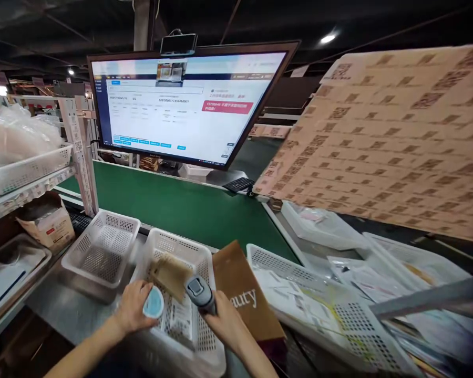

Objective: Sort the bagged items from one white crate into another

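My left hand (132, 308) grips a small round tub (153, 303) with a pale blue top, held over the near left rim of a white perforated basket (211, 346). In my right hand (223, 319) is a grey handheld barcode scanner (199, 292), its head above the same basket. A brown package (170, 275) lies inside that basket, with a clear-wrapped item (181, 319) in front of it. Just right of the basket leans a brown box (244, 294) with white lettering that ends in "auty".
A large monitor (150, 121) stands beyond a green conveyor belt (173, 205). Another white basket (102, 249) sits to the left, near a shelf (31, 189). Baskets with packets (299, 299) stand right, under a large board of printed codes (394, 142). A keyboard (239, 184) lies behind the belt.
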`<state>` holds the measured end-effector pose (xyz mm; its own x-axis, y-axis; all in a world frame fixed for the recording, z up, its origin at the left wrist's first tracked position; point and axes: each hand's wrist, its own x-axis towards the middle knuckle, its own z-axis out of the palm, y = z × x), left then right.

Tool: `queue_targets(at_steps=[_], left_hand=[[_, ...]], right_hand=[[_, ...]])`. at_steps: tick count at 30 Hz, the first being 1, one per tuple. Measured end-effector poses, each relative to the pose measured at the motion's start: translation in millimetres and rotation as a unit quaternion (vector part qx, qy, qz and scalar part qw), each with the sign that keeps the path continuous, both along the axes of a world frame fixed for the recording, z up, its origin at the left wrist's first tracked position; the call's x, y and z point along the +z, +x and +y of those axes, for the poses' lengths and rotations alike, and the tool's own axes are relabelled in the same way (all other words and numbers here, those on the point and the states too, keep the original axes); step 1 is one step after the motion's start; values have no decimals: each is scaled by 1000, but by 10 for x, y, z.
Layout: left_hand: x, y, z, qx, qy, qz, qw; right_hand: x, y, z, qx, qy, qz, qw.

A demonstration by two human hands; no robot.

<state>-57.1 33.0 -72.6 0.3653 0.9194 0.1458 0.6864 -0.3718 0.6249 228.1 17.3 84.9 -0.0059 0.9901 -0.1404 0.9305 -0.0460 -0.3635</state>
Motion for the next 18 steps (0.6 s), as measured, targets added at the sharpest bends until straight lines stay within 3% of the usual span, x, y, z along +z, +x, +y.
queue_targets(at_steps=[3,7,13,18], left_hand=[[-80,-142,-126,85,113,-104,984],[-189,-502,-325,215,212,-198,933],[-417,-1310,-703,377,191,-265,867],[-561,-1782,-1005,449,138,-308,827]], right_hand=[[67,-130,130,-5,0,15,1000],[203,-255,255,-11,-28,15,999],[414,-429,454,-56,-90,25,994],[288,-520,641,-108,-141,16,984]])
